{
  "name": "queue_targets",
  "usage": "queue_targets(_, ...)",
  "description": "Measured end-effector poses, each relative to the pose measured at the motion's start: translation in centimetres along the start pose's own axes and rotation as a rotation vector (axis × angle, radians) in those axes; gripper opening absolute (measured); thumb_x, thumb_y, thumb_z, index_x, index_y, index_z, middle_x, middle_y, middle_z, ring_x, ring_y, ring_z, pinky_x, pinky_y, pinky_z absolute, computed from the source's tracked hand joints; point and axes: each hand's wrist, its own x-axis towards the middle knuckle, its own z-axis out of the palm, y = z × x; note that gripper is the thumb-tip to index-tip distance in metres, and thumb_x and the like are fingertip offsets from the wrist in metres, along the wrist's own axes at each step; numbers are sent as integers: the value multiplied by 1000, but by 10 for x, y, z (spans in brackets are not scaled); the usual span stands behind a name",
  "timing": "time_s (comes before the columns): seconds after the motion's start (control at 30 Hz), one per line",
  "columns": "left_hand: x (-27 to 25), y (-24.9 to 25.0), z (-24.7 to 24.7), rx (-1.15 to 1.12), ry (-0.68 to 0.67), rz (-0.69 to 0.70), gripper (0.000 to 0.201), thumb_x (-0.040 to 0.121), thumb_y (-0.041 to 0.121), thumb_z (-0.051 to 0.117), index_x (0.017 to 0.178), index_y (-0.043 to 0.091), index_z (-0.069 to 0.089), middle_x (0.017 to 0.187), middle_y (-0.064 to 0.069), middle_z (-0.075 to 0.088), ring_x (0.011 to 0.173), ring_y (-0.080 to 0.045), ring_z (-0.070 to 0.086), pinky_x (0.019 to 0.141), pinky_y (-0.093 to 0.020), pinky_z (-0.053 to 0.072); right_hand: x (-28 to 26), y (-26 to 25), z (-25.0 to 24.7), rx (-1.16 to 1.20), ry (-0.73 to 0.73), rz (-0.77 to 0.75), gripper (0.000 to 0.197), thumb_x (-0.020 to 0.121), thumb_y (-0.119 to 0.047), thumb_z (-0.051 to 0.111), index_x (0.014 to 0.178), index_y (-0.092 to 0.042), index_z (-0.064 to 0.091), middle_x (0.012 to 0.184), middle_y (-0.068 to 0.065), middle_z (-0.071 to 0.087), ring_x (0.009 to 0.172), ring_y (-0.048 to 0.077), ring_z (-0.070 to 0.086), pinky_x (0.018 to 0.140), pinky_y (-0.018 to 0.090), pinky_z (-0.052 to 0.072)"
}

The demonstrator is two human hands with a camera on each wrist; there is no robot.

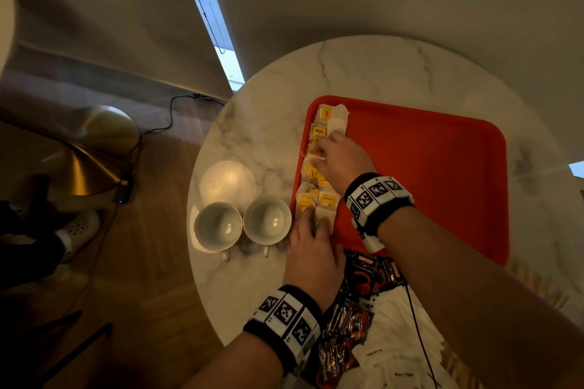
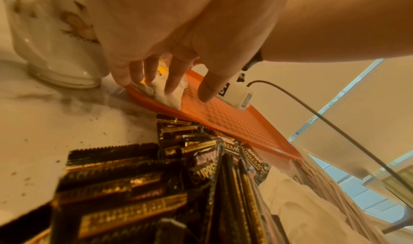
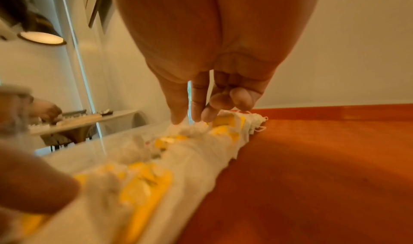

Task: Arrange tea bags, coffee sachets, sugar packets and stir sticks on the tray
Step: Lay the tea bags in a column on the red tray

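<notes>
An orange tray (image 1: pixel 426 167) lies on a round marble table (image 1: pixel 363 73). Several tea bags (image 1: pixel 319 174) with yellow tags form a column along its left edge. My right hand (image 1: pixel 322 148) touches the middle of that column with straight fingertips (image 3: pixel 178 120); the two outer fingers are curled. My left hand (image 1: pixel 311 219) presses flat fingers (image 2: pixel 172 87) on the nearest tea bag (image 2: pixel 165 97). Black coffee sachets (image 1: pixel 363 281) and white sugar packets (image 1: pixel 395 344) lie on the table near the tray's front edge. The sachets (image 2: pixel 145 186) fill the left wrist view. No stir sticks are recognisable.
Two empty white cups (image 1: pixel 218 226) (image 1: pixel 267 219) stand just left of the tray, one cup (image 2: pixel 55 44) close to my left hand. A white domed dish (image 1: pixel 227 181) sits behind them. The tray's (image 3: pixel 312 177) right part is bare. A cable (image 2: pixel 335 124) trails from my right wrist.
</notes>
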Motion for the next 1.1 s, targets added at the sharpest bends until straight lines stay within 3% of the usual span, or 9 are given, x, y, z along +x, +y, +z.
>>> queue_targets(0.07, 1, -2, 1, -18, 9, 7, 55, 101, 37, 50, 152, 21, 38, 168, -5, 7, 155, -26, 4, 120, -32, 3, -10, -3, -3, 72, 2, -23, 31, 94, -40, 64, 118, -21, 63, 116, -2, 55, 106, 16, 54, 90, 35, 49)
queue_targets(0.13, 2, -2, 3, -28, 15, 17, 55, 101, 36, 51, 152, 21, 38, 168, -5, 4, 156, -26, 2, 117, -31, 1, -22, -7, 0, 46, -94, -60, 29, 91, -45, 67, 111, -24, 64, 110, -7, 52, 103, 13, 51, 85, 32, 47)
queue_targets(0.27, 1, -2, 6, -27, 16, 25, 56, 99, 34, 52, 152, 20, 39, 168, -6, 3, 156, -26, 2, 115, -28, 1, -26, -9, 11, -99, -203, -102, 14, 96, -34, 61, 106, -27, 66, 111, -5, 54, 112, 19, 51, 83, 34, 47)
queue_targets(0.37, 0, -2, 7, -39, 15, 30, 53, 99, 33, 53, 149, 19, 42, 165, -7, 10, 154, -26, 11, 121, -31, 10, -17, -9, 8, -101, -143, -81, 12, 98, -25, 57, 106, -24, 66, 111, -2, 55, 111, 22, 53, 81, 36, 47)
queue_targets(0.5, 0, -5, 8, -77, 22, 30, 47, 98, 31, 55, 142, 18, 47, 158, -5, 17, 148, -24, 25, 122, -33, 26, -15, -9, 2, -122, -171, -69, 22, 96, -38, 62, 112, -23, 64, 116, -2, 53, 114, 19, 51, 84, 36, 47)
queue_targets(0.7, -2, -7, 8, -96, 17, 26, 46, 99, 31, 54, 143, 16, 48, 155, -4, 19, 145, -22, 30, 121, -31, 30, -14, -9, 9, -148, -151, -83, 15, 99, -21, 55, 110, -23, 65, 113, -1, 57, 114, 23, 54, 82, 38, 49)
queue_targets(0.9, 1, -11, 10, -110, 24, 25, 45, 99, 30, 55, 141, 15, 50, 156, -4, 19, 145, -23, 32, 120, -35, 35, -25, -11, 3, -62, -45, -79, 18, 96, -38, 61, 107, -24, 62, 110, -5, 57, 105, 17, 55, 74, 29, 39)
queue_targets(1.03, 4, -11, 11, -124, 24, 37, 43, 98, 28, 57, 139, 15, 52, 154, -4, 22, 140, -23, 38, 118, -35, 37, -34, -14, 15, -170, -189, -97, 16, 96, -36, 61, 108, -25, 64, 114, -3, 56, 112, 21, 54, 76, 34, 41)
queue_targets(1.1, 4, -11, 11, -118, 23, 41, 42, 98, 29, 57, 138, 15, 53, 155, -4, 21, 140, -22, 38, 118, -34, 37, -33, -13, 18, -171, -191, -95, 14, 98, -32, 59, 109, -25, 64, 115, -3, 56, 112, 21, 54, 76, 34, 41)
